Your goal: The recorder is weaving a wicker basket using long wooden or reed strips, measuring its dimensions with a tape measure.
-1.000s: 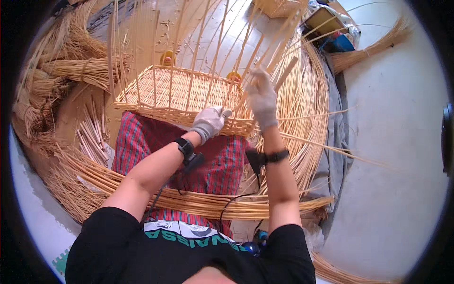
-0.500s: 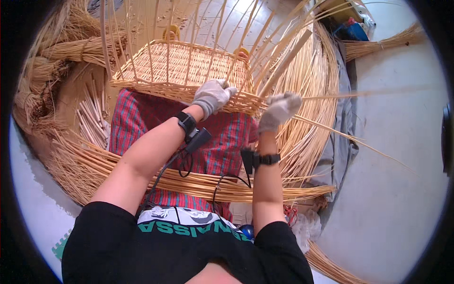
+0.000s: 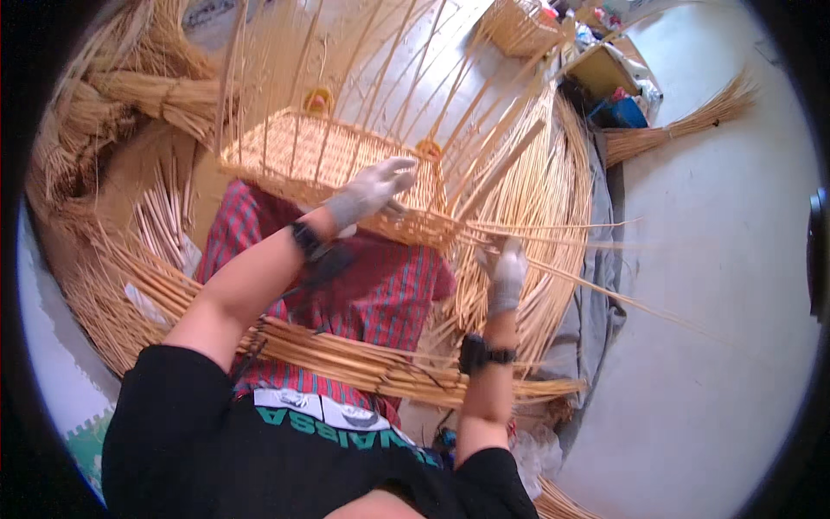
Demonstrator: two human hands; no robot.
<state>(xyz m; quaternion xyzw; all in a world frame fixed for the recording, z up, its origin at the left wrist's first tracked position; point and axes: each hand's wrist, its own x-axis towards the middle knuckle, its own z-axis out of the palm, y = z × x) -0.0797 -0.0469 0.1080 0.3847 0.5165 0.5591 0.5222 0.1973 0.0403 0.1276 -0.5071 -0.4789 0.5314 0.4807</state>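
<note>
A shallow wicker basket (image 3: pixel 333 151) with tall upright stakes sits tilted on the red plaid cloth over my lap (image 3: pixel 380 294). My left hand (image 3: pixel 376 189), in a pale glove, lies at the basket's near wall, its fingers stretched and apart. To the right of the basket's near corner, my gloved right hand (image 3: pixel 507 272) is closed around a thin wicker strand; motion blurs its fingertips. Several long strands (image 3: pixel 596 292) run out from that corner past this hand, some of them smeared. A flat wooden stick (image 3: pixel 510 164) slants up behind the corner.
Beyond the right hand lies a large heap of loose wicker rods (image 3: pixel 540 190) on a grey sheet (image 3: pixel 607 259). Tied bundles (image 3: pixel 147 95) are piled at the left. A rod bundle (image 3: pixel 380 368) crosses the plaid cloth. Another basket (image 3: pixel 519 26) stands at the far side.
My right hand has moved down toward me. The left hand's fingers have spread from their closer hold. The basket appears lower and more tilted, and the whole view has shifted.
</note>
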